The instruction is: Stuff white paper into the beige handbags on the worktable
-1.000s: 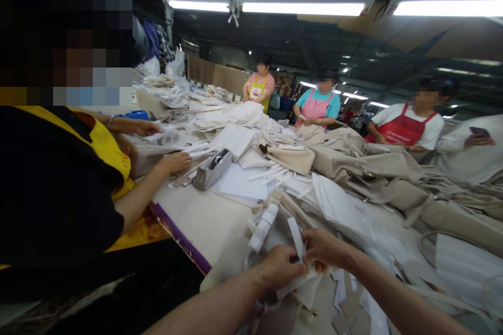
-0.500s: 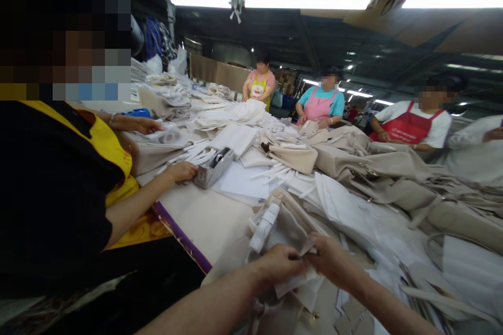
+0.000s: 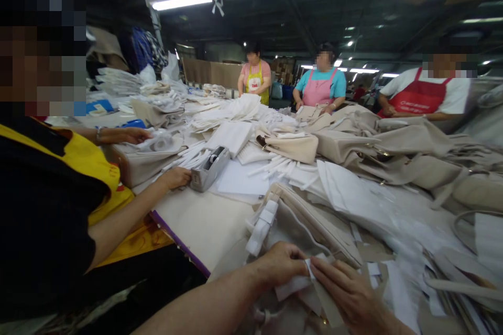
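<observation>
My left hand (image 3: 281, 267) pinches a thin white wrapping sheet (image 3: 291, 288) between thumb and fingers. My right hand (image 3: 349, 290) meets it from the other side, its fingers laid together along the sheet's folded edge. A beige strap-like piece (image 3: 327, 301) hangs under the right fingers, with a small gold fitting near its lower end. Just beyond both hands, a beige handbag (image 3: 314, 220) lies with its mouth open, showing a pale lining. At its left end a part wrapped in white (image 3: 262, 227) sticks up. My palms hide much of the sheet.
A co-worker in a yellow apron (image 3: 113, 183) stands close at left, one hand by a grey tape dispenser (image 3: 210, 170). White foam sticks (image 3: 281, 165), paper stacks (image 3: 231, 136) and heaped beige bags (image 3: 396, 141) cover the table. Three co-workers stand across it.
My right hand has gone from pinching the sheet's corner to lying with straighter fingers along its fold. The left hand keeps its pinch. The view has shifted slightly.
</observation>
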Tool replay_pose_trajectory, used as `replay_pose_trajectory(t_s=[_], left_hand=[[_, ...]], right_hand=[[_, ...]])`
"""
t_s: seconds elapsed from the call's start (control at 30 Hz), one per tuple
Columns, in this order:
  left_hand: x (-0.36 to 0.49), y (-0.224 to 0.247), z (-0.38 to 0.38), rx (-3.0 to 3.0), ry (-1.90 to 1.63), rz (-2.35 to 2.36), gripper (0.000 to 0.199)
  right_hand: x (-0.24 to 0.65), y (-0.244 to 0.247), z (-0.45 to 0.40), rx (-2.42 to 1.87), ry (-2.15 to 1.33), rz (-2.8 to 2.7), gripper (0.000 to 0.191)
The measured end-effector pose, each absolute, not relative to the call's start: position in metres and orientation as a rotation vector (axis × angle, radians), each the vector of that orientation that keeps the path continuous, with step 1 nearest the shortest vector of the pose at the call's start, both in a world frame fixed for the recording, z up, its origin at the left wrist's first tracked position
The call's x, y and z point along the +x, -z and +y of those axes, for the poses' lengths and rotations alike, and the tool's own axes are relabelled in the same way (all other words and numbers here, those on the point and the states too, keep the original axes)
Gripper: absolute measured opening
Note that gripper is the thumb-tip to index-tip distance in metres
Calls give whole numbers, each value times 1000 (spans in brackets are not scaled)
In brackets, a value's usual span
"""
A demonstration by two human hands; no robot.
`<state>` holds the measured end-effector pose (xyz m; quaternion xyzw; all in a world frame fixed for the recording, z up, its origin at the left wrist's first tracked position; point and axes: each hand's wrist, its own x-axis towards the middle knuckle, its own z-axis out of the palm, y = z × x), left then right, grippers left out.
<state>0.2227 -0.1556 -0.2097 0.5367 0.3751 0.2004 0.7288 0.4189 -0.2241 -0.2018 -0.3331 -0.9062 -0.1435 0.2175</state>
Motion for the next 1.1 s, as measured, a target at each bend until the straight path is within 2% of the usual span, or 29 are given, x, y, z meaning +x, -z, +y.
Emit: replay_pose_trajectory(t_s=[0.13, 0.3, 0.6, 0.73, 0.83, 0.93, 1.03, 1.1], left_hand=[[219, 209, -150, 1151, -322, 752, 39], [219, 202, -143, 1185, -205, 722, 35], [228, 192, -137, 1319, -111, 782, 46], [228, 188, -142, 1403, -119, 817, 41], [228, 187, -145, 1491, -121, 849, 31], [228, 185, -146, 1573, -123, 860, 23], [230, 183, -148, 1640, -128, 847, 21], [232, 181, -150, 1678, -133, 846, 21]], right_hand=[[420, 214, -229, -988, 448, -2497, 48], [424, 221, -229, -978, 378, -2419, 44], [431, 222, -227, -969, 409, -2404, 42], [422, 230, -240, -1038, 427, -2275, 42], [412, 232, -255, -1197, 225, -2050, 37], [400, 228, -270, -1543, -136, -1581, 27], [386, 220, -274, -1808, -555, -1265, 33], [377, 217, -270, -1818, -725, -1254, 33]])
